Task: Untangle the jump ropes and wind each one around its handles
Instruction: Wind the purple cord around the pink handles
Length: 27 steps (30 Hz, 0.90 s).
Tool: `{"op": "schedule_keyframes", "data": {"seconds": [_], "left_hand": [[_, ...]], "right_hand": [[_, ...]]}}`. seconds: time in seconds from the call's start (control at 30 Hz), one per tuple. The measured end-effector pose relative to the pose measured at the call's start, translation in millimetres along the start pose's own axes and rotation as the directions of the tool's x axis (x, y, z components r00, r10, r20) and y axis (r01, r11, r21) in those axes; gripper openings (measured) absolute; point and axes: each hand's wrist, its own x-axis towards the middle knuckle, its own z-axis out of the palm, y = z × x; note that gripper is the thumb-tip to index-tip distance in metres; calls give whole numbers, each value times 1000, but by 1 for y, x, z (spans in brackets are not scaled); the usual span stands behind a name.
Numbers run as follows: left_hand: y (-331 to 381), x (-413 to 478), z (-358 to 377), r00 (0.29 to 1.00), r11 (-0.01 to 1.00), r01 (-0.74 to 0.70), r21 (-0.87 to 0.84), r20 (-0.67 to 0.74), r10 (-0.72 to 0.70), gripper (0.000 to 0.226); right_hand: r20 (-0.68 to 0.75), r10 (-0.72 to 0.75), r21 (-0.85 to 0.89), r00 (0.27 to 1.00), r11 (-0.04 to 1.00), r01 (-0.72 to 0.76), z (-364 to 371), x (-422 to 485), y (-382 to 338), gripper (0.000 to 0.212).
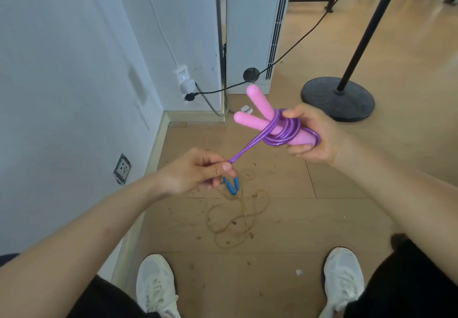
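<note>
- Shoes (155, 285): planted on the floor (334, 193), nearest the camera.
- Tan rope (244, 208): lies in loose loops on the floor ahead of the shoes. Its blue handles (231, 186) lie side by side at the far end. This rope is not yet wound.
- Left hand (195, 171): thumb and forefinger pinch the folded end of the purple rope (252, 144), and the other fingers are curled beneath.
- Purple rope: held in the air between both hands. A taut doubled strand runs from the left hand up and right to the coils.
- Right hand (312, 136): fingers and thumb are wrapped round the coiled end of the pink handles (262, 104).
- Pink handles: the long axis runs from the right palm up and left. The free ends splay in a V and point away towards the wall corner.
- Step in hand: winding the purple rope, judged nearly complete, with only a short free length left.
- Next move: carry the pinched end round the handles under tension, then tuck it beneath a coil.
- Stand base (337, 98): on the floor beyond the right hand.
</note>
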Motion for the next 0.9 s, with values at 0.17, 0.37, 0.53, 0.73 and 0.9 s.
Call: {"op": "schedule_keyframes", "data": {"seconds": [0.17,0.37,0.53,0.73,0.9], "left_hand": [[-9,-1,-24,997,985,67,159,26,-72,27],[-13,1,-31,990,971,135,198,5,-139,24],[-5,5,-29,976,957,152,246,-190,-106,38],[14,5,-8,957,999,-7,37,-290,18,26],[31,-3,10,970,981,-140,-133,-218,108,27]], "right_hand": [[138,111,-176,984,981,-86,-2,-12,-12,37],[159,289,-472,944,862,-184,6,-12,-4,45],[-4,358,-735,934,633,-245,15,-11,11,34],[-173,284,-833,943,468,-294,14,-2,30,23],[-210,87,-841,974,492,-225,5,4,41,35]]}}
